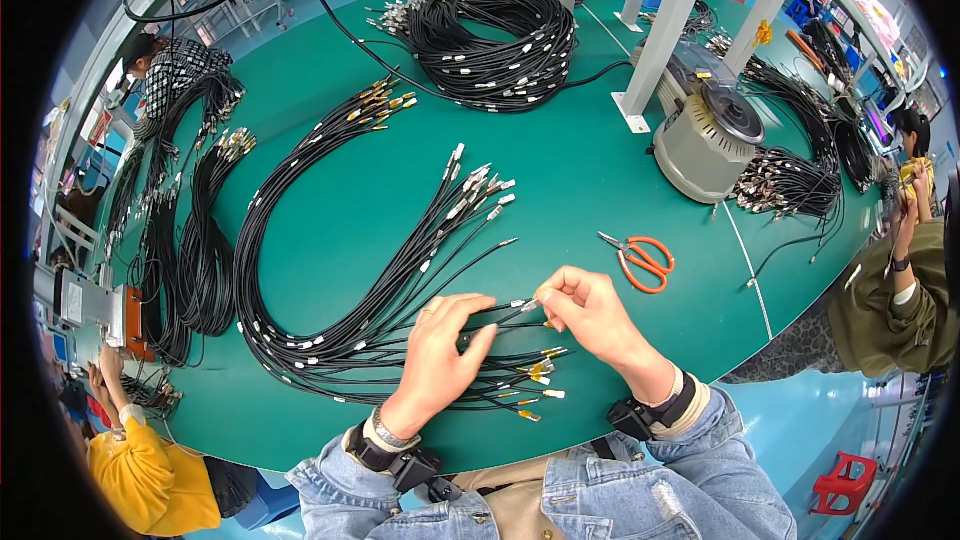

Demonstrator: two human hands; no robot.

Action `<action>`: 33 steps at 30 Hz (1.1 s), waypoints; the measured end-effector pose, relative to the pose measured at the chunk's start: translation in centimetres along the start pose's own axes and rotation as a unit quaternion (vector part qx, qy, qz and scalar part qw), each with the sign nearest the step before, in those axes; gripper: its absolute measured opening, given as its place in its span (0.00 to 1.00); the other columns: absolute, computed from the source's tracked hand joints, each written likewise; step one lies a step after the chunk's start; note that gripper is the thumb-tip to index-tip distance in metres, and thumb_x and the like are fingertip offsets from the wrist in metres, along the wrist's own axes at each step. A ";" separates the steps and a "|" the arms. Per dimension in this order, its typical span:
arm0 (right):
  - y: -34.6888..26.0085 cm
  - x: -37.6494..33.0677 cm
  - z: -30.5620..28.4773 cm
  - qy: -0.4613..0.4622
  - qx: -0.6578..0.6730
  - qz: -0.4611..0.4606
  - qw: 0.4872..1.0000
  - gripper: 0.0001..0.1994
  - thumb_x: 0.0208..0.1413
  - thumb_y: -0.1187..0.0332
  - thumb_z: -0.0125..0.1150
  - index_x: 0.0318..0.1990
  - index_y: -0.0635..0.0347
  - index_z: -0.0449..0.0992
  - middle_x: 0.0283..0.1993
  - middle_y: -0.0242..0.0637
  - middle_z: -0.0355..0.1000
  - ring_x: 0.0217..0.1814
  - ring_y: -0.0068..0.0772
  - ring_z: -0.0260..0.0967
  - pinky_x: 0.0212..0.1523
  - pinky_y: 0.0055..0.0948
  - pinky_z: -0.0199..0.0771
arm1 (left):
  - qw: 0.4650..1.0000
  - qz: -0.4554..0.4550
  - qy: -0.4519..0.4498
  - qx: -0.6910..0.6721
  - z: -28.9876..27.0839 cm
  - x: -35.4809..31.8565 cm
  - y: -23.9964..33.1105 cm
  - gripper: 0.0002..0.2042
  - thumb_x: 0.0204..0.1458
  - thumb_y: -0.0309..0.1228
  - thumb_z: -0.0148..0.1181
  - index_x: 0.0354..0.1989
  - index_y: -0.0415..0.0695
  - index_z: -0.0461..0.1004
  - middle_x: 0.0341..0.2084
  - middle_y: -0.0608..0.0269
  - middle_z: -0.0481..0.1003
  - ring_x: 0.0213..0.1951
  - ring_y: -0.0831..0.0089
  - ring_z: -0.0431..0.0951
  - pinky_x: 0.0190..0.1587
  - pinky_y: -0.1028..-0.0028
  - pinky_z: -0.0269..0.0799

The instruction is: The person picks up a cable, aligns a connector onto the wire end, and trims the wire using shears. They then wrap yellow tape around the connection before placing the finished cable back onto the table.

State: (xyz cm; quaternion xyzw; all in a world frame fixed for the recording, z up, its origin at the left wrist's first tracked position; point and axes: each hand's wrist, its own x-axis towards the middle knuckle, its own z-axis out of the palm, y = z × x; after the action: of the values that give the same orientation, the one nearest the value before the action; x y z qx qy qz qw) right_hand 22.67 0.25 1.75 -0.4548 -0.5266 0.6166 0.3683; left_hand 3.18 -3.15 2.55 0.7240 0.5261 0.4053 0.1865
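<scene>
A U-shaped bundle of black cables lies before me, with white tags and metal or yellowish ends. Over its near branch sits my left hand, thumb and fingers curled round black cable. My right hand is to the right of it, thumb and forefinger pinching the end of one cable beside a small white tag. The exact tip is hidden by my fingers. Below and between my hands, several loose cable ends with yellow and white pieces fan out on the green table.
Orange-handled cutters lie beyond my right hand. A large cable coil is at the back, near a grey round machine and white posts. More cable bundles lie left. Other people sit around the table; a red stool stands right.
</scene>
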 end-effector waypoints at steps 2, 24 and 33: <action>0.5 -0.1 0.1 -0.020 0.055 0.008 0.998 0.06 0.57 0.71 0.53 0.32 0.65 0.71 0.23 0.29 0.68 0.23 0.16 0.61 0.25 0.17 0.62 | 0.999 0.025 -0.023 -0.001 0.5 0.5 0.8 0.05 0.43 0.23 0.62 0.28 0.39 0.74 0.23 0.60 0.75 0.26 0.64 0.74 0.36 0.69 0.67; -6.1 8.5 -18.2 0.419 0.237 -0.113 0.869 0.06 0.52 0.69 0.60 0.31 0.60 0.70 0.19 0.25 0.59 0.13 0.15 0.45 0.19 0.21 0.51 | 0.985 -0.067 -0.016 -0.160 1.1 -0.6 0.6 0.05 0.46 0.19 0.59 0.31 0.37 0.72 0.23 0.62 0.74 0.28 0.77 0.73 0.32 0.78 0.68; -4.9 10.1 -19.0 0.414 0.295 -0.134 0.850 0.06 0.54 0.70 0.58 0.29 0.58 0.69 0.15 0.21 0.55 0.12 0.15 0.44 0.20 0.20 0.51 | 0.981 -0.075 0.013 -0.178 0.7 -0.7 0.6 0.06 0.46 0.19 0.61 0.33 0.37 0.72 0.23 0.62 0.75 0.26 0.76 0.74 0.31 0.79 0.69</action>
State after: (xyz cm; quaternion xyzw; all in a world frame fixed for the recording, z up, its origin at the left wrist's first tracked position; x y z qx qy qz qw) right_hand 37.38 16.47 4.20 -0.4630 -0.1739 0.4424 0.7481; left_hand 4.01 -3.90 2.34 0.6327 0.5001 0.4867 0.3356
